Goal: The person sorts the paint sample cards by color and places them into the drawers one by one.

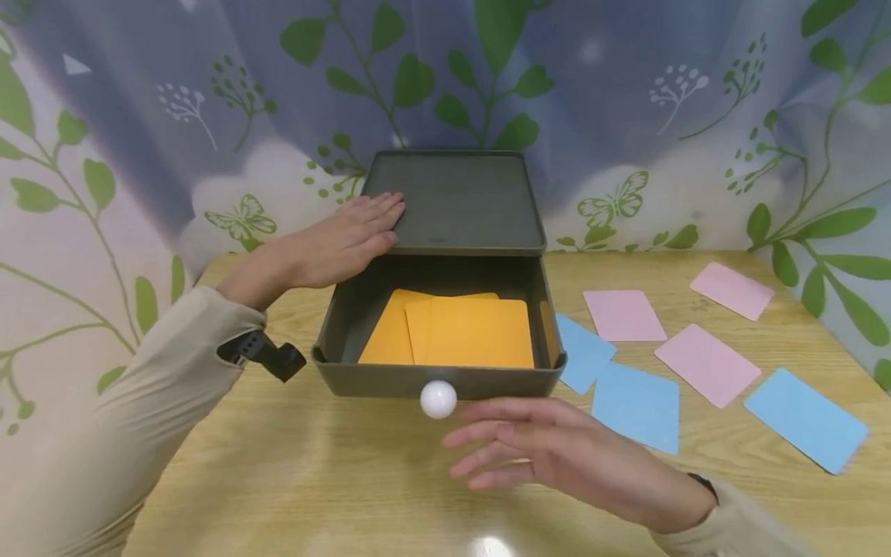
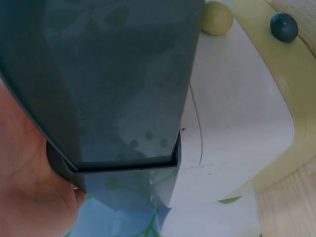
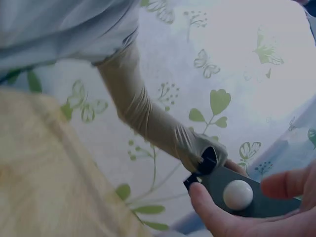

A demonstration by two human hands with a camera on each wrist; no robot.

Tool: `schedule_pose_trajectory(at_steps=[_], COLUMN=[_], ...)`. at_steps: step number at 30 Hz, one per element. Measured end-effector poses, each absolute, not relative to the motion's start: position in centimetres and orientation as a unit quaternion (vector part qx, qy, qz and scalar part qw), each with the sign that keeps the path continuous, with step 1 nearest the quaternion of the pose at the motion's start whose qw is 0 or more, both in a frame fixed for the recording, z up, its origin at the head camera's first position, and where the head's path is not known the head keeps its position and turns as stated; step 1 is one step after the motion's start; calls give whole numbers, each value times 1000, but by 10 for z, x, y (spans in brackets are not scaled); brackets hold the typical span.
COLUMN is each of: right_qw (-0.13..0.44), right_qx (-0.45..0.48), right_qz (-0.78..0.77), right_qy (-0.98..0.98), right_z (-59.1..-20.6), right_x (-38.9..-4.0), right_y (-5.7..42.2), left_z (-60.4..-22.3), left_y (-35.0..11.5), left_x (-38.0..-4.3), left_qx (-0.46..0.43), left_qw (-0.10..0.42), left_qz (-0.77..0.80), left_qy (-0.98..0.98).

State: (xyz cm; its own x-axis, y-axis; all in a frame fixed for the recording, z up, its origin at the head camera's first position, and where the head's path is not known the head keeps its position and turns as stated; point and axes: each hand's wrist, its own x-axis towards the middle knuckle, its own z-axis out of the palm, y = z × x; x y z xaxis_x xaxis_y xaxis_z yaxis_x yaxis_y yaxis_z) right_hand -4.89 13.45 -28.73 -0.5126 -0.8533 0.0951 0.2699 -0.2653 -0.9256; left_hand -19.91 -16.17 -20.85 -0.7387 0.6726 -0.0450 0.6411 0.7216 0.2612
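A dark grey drawer (image 1: 438, 381) is pulled out of a dark grey cabinet (image 1: 452, 201). Several orange cards (image 1: 480, 333) lie inside it, and a round white knob (image 1: 438, 399) sits on its front. My left hand (image 1: 341, 241) rests flat on the left part of the cabinet top. Just right of the knob hovers my right hand (image 1: 557, 456), fingers loosely extended and holding nothing. In the right wrist view the white knob (image 3: 238, 195) appears between thumb and fingers, apart from both.
Below the dark unit, the left wrist view shows a white drawer with a yellow knob (image 2: 217, 19) and a yellow drawer with a dark knob (image 2: 284, 27). Several pink cards (image 1: 708, 365) and blue cards (image 1: 636, 406) lie on the wooden table right of the cabinet. A leaf-patterned curtain (image 1: 612, 100) hangs behind.
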Motion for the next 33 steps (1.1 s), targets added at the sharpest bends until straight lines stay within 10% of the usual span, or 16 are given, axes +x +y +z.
schedule_pose_trajectory(at_steps=[33], right_qw=[385], right_qx=[-243], right_qz=[-770], right_qy=[448], right_z=[-272], right_x=[-76], right_y=[110], left_z=[-207], left_y=[-162], left_x=[-204], left_qx=[359], left_qw=[82], left_qz=[134], left_qy=[920])
